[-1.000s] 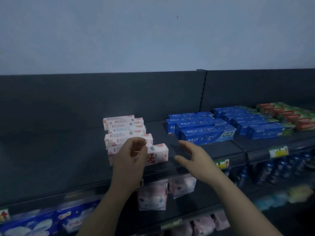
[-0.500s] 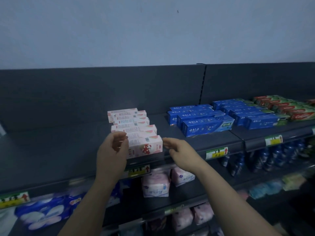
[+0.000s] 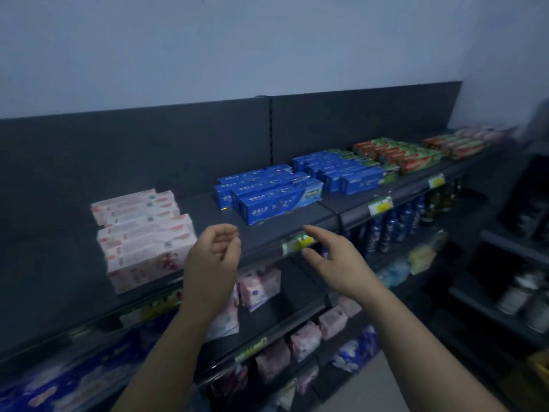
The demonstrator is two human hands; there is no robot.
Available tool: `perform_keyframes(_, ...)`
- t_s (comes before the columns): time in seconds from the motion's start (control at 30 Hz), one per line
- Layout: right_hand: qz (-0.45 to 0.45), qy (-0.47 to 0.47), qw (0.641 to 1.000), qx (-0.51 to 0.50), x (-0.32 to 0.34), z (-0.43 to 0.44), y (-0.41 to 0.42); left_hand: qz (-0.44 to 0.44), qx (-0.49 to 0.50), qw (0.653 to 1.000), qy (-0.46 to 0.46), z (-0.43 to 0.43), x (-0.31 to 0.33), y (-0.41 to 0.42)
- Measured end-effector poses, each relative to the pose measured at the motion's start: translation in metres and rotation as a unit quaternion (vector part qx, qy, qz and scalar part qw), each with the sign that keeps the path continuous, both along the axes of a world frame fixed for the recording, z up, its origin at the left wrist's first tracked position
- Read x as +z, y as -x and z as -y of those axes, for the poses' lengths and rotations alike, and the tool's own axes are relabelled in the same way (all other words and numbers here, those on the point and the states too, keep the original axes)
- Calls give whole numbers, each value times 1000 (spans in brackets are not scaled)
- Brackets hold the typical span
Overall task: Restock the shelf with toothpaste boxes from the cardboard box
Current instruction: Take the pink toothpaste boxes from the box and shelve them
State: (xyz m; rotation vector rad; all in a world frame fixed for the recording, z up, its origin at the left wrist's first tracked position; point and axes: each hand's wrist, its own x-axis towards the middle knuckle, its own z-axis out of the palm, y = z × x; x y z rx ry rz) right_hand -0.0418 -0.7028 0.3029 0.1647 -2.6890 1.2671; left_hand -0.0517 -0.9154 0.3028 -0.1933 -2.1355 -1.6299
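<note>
A row of pink and white toothpaste boxes (image 3: 142, 233) lies on the dark top shelf (image 3: 267, 233) at the left. My left hand (image 3: 212, 260) hovers just right of that row, fingers loosely curled, holding nothing. My right hand (image 3: 332, 260) is held in front of the shelf edge with relaxed, spread fingers and is also empty. Blue toothpaste boxes (image 3: 267, 194) sit behind and between the hands. The cardboard box is not in view.
More blue boxes (image 3: 344, 171) and red-green boxes (image 3: 407, 156) fill the shelf to the right. Lower shelves hold pink packs (image 3: 258, 286), blue bottles (image 3: 392, 221) and blue packages (image 3: 59, 388). Another dark rack (image 3: 511, 263) stands at the right.
Both hands have let go of the front pink box and pulled back from it. The view has swung to the right, so the pink row now sits further left.
</note>
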Motion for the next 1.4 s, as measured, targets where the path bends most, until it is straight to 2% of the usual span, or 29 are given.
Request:
perform_keyframes(0.1,-3,-11,997,-73,-2,-65,-26,2,-91,996,-13,-67,-7,3)
perform_keyframes(0.23,9,-36,985,-169,-13,-161,-69,29,-189,981,28,-173,-20,3)
perform_keyframes(0.47,62,-37,939,-338,-44,-337,-174,59,-331,937,94,-384,-51,-34)
perform_keyframes(0.67,117,-18,880,-460,-84,-451,-259,86,-429,889,135,-528,-95,-75)
perform_keyframes(0.93,166,69,785,-592,-141,-542,-337,139,-512,828,182,-646,-159,-101)
perform_keyframes(1.07,192,105,743,-632,-172,-579,-349,168,-544,791,224,-702,-196,-97)
perform_keyframes(1.27,232,159,656,-701,-217,-642,-342,224,-581,730,282,-800,-247,-76)
perform_keyframes(1.4,269,191,624,-708,-259,-680,-332,234,-597,696,324,-862,-280,-65)
